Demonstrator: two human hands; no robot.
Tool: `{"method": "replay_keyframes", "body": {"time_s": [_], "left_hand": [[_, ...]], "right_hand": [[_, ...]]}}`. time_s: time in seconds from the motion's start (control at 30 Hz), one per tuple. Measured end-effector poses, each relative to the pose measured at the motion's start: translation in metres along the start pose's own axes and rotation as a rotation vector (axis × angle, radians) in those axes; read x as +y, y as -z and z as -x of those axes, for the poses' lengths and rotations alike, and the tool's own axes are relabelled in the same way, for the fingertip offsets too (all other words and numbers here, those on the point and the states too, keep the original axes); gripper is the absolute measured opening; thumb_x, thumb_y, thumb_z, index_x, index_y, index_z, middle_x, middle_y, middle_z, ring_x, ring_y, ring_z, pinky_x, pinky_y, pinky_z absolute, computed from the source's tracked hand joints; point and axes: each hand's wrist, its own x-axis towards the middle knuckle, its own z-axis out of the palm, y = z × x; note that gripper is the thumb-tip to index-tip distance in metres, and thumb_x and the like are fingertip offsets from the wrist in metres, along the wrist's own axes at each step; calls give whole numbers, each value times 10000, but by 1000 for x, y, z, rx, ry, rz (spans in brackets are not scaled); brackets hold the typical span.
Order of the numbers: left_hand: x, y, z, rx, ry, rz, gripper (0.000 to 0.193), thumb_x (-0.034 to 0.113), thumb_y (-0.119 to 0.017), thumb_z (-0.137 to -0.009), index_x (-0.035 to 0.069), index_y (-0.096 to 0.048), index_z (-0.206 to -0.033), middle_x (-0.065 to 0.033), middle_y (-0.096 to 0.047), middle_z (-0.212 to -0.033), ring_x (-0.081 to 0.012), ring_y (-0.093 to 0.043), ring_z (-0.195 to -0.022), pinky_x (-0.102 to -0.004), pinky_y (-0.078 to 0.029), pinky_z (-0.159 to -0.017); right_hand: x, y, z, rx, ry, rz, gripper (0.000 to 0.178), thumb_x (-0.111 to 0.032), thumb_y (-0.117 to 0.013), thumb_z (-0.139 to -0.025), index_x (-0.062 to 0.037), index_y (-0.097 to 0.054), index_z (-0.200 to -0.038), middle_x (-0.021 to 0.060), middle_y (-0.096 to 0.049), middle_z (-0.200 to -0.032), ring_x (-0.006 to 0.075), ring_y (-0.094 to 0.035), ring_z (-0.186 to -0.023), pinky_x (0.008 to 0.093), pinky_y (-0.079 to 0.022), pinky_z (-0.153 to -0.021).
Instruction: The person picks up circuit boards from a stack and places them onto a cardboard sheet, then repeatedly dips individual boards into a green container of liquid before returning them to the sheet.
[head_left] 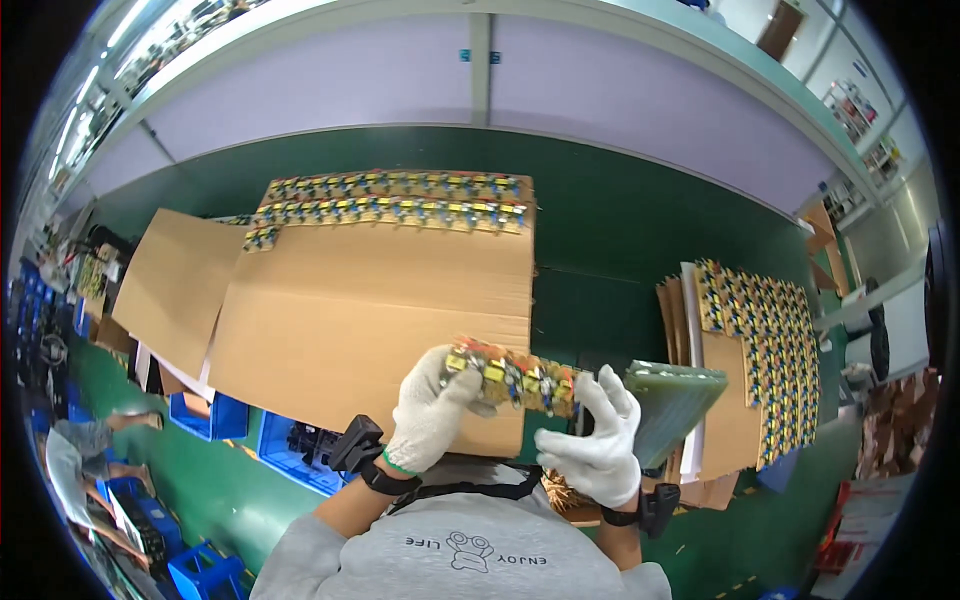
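Note:
My left hand, in a white knitted glove, grips a strip of circuit boards by its left end. The strip carries yellow blocks, dark blue parts and reddish wires, and is held above the near edge of a large cardboard sheet. Beside the strip's right end is my right hand, also gloved, with thumb and fingers spread apart. Whether a fingertip touches the strip's end, I cannot tell. Just right of that hand stands a greenish, translucent stack of flat sheets.
Rows of similar boards lie along the cardboard's far edge. More boards cover cardboard at the right. Blue bins stand below the near left edge. A lilac partition runs behind the green table. Another person is at the far left.

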Motion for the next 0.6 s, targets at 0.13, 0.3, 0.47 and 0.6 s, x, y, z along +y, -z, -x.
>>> {"method": "replay_keyframes", "body": {"time_s": [0.13,0.3,0.47,0.6], "left_hand": [[9,33,6,29,-61,-48,300,127,-536,-973,-29,-490,-1225,-124,-646,-1099,-177,-664,-894,-310,-576,-742],[16,65,15,-1,-115,8,326,132,-548,-975,-32,-466,-1245,-132,-622,-1139,-187,-661,-915,-324,-571,-770],[34,117,18,111,-212,-214,628,19,-698,-793,-14,-416,-1354,-160,-582,-1229,-227,-558,-1144,-371,-484,-961],[57,173,0,-57,-504,-843,839,194,-867,-631,-14,-461,-1335,-235,-546,-1292,-415,-523,-1202,-456,-431,-1010]], "right_hand": [[-13,-27,-17,660,-616,-638,358,-297,-540,-941,27,-682,-1000,133,-568,-1290,262,-549,-1151,369,-436,-963],[-34,-73,-64,124,-923,-695,449,-379,-380,-1044,-17,-643,-1005,35,-654,-811,76,-581,-686,202,-460,-617],[-79,-109,-107,395,-1078,-712,221,-232,-580,-983,-27,-618,-909,-40,-551,-801,34,-469,-746,206,-390,-659],[-101,-125,-127,421,-1081,-725,233,-238,-594,-974,-69,-598,-813,-68,-524,-731,18,-418,-688,202,-330,-615]]}}
